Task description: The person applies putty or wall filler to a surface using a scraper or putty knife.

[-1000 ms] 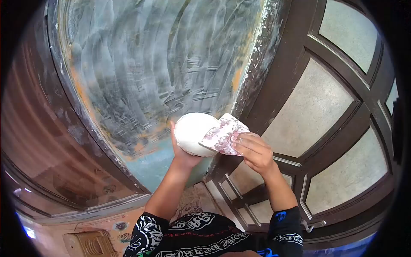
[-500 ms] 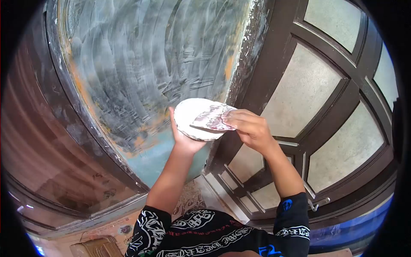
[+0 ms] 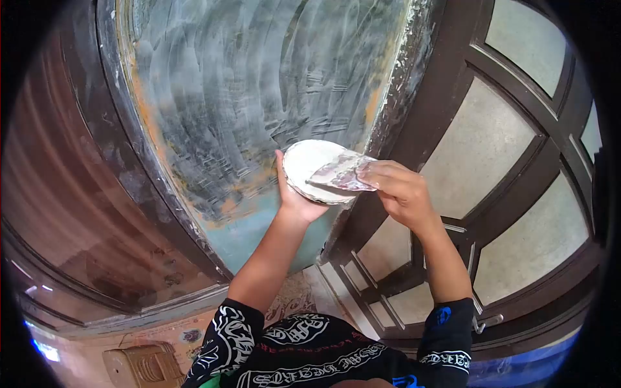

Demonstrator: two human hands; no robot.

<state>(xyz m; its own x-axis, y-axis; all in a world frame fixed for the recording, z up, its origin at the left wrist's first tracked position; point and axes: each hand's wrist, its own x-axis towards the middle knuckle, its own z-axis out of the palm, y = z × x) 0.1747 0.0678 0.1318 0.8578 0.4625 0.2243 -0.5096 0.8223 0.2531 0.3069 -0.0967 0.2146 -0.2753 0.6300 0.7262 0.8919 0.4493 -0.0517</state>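
Note:
My left hand (image 3: pixel 299 205) is closed around the underside and left edge of a round white tub (image 3: pixel 303 157), its thumb standing up along the rim. White putty-like material fills the tub's top and crusts its edge. In my right hand (image 3: pixel 402 193) is a flat putty scraper (image 3: pixel 341 172), smeared white over a reddish surface and pinched at its right end. Its blade slants across the right half of the tub. Behind both hands rises a grey-green panel (image 3: pixel 252 71) streaked with white strokes and edged with orange-brown patches.
A dark brown door (image 3: pixel 446 142) with pale panes stands at the right, its metal handle (image 3: pixel 488 322) low down. Left of the panel is a brown-framed glass pane (image 3: pixel 77 194) with reflections. Below lie a patterned floor (image 3: pixel 162 333) and a brown moulded plastic object (image 3: pixel 143 367).
The whole view has shifted, so panel, door and hands sit further right. The scraper stays over the tub, its blade slightly more tilted.

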